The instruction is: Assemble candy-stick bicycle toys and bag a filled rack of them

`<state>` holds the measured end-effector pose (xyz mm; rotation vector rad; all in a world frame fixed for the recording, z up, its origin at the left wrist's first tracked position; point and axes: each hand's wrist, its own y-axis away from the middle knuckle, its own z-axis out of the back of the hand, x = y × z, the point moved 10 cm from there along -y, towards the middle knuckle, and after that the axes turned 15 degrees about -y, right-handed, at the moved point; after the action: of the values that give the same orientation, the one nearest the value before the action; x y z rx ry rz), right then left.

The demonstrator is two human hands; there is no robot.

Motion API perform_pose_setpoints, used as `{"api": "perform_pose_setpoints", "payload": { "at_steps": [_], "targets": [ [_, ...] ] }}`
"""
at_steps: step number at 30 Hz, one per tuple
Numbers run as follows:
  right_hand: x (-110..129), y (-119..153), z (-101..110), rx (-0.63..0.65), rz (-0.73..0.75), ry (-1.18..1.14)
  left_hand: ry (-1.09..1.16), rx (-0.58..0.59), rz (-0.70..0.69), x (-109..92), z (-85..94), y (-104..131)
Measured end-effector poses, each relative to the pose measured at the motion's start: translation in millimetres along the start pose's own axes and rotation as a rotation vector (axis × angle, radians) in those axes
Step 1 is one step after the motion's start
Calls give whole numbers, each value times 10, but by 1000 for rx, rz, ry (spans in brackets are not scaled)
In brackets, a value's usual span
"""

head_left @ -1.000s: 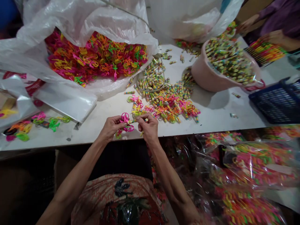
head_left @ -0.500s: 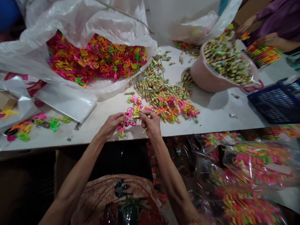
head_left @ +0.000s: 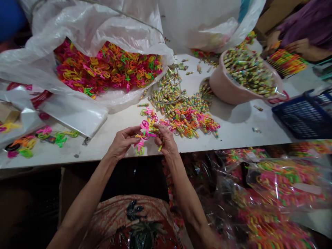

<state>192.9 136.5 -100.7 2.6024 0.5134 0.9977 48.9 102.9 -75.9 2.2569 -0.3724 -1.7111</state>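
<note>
Near the table's front edge, my left hand (head_left: 126,140) pinches a small pink plastic piece (head_left: 146,127) with ring-like wheels, like a toy bicycle. My right hand (head_left: 166,139) is closed around one or more slim, candy-like tubes (head_left: 160,148), partly hidden by its fingers. The two hands almost meet at the pink piece. Below them lies a pink and yellow-green piece (head_left: 140,147) on the table. Just beyond my right hand is a heap of coloured plastic pieces with tubes attached (head_left: 192,119), merging into a pile of loose tubes (head_left: 168,91).
A white plastic sack (head_left: 116,98) full of coloured pieces lies behind. A pink tub (head_left: 224,86) of tubes and a blue basket (head_left: 295,116) stand right. Clear bags (head_left: 95,117) lie left. Filled bags (head_left: 287,186) are below the table's right side. Another person's hand (head_left: 298,45) works at far right.
My left fingers have shifted slightly on the pink piece, which has turned a little. My right hand has curled further around the tubes. The view has moved slightly.
</note>
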Motion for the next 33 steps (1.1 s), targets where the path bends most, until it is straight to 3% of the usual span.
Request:
{"api": "perform_pose_setpoints", "payload": {
  "at_steps": [5,9,13,22,27,30,33],
  "targets": [
    [-120,141,-56,57,-90,-13,-102,-88,-97,-101,76,64],
    [-196,219,-93,32,-128,-82,-200,-156,-150,-185,98,99],
    [-175,225,-97,6,-106,-106,-183,-156,-117,-144,95,104],
    [-210,273,-192,34,-121,-194,81,-173,-30,25,64,126],
    [-249,267,-223,34,-120,-204,6,-104,-12,62,-87,167],
    [-236,259,-238,26,-99,-196,-39,-158,-30,58,-41,183],
    [-232,263,-235,-1,-104,-187,-91,-141,-5,59,-5,168]
  ]
}}
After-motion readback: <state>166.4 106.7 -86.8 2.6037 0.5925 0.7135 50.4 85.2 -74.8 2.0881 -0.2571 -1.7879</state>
